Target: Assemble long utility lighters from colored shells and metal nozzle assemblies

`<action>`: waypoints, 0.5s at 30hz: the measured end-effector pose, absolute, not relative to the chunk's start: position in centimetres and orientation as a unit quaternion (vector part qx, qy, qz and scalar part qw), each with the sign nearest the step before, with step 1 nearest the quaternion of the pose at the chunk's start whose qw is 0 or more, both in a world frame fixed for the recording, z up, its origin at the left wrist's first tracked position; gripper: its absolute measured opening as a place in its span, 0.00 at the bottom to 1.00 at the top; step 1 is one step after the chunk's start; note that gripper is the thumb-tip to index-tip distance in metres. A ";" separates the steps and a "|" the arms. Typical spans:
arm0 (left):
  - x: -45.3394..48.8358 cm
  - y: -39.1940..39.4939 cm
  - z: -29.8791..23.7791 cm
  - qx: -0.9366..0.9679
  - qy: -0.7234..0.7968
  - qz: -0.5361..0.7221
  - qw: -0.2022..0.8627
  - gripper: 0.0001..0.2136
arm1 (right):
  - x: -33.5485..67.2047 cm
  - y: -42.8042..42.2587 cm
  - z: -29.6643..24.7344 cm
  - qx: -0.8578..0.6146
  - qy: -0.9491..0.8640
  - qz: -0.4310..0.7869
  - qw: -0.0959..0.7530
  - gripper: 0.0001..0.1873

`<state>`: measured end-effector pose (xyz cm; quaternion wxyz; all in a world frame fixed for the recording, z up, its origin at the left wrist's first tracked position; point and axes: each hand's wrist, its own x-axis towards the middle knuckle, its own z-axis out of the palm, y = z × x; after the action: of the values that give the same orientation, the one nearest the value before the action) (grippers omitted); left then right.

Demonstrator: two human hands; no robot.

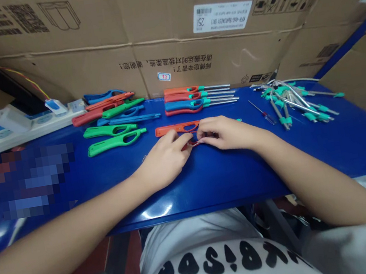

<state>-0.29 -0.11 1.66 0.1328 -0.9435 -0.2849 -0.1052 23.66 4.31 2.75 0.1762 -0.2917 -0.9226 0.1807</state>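
Two bare hands are brought together over the blue desk (226,190), close to its near edge; between their fingertips a small red piece (195,143) is held low, just above or on the surface, most of it being covered by the fingers. By the right hand (220,132) the piece is pinched between thumb and forefinger; by the left hand (168,157) it is met from the other side with bent fingers, though whether they are pressed shut on it cannot be told.

Just beyond the fingertips an orange handle (171,130) is laid flat, its right end hidden by the right hand; a few tiny dark bits (144,158) are seen beside the left hand. Farther back, several lighters (183,105) are stacked side by side, their metal rods pointed to the right; to the left of these, blue, red and orange handles are heaped, with two green handles (114,142) set nearer. On the right a tangle of metal rods (297,100) with teal fittings is spread, a thin pointed part (262,112) being left beside it; at the far left a white power strip (29,129) is placed, with plugs fitted; behind everything a large cardboard box (138,28) is stood.
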 end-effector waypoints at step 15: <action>-0.3 -0.4 1.7 -0.943 -0.282 -0.134 0.116 0.15 | 23.4 4.2 2.8 -0.296 -0.925 0.167 0.169 0.06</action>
<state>-0.28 -0.39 1.68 0.1163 -0.9429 -0.2816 -0.1344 23.39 4.18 2.84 0.1695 -0.2959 -0.9252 0.1665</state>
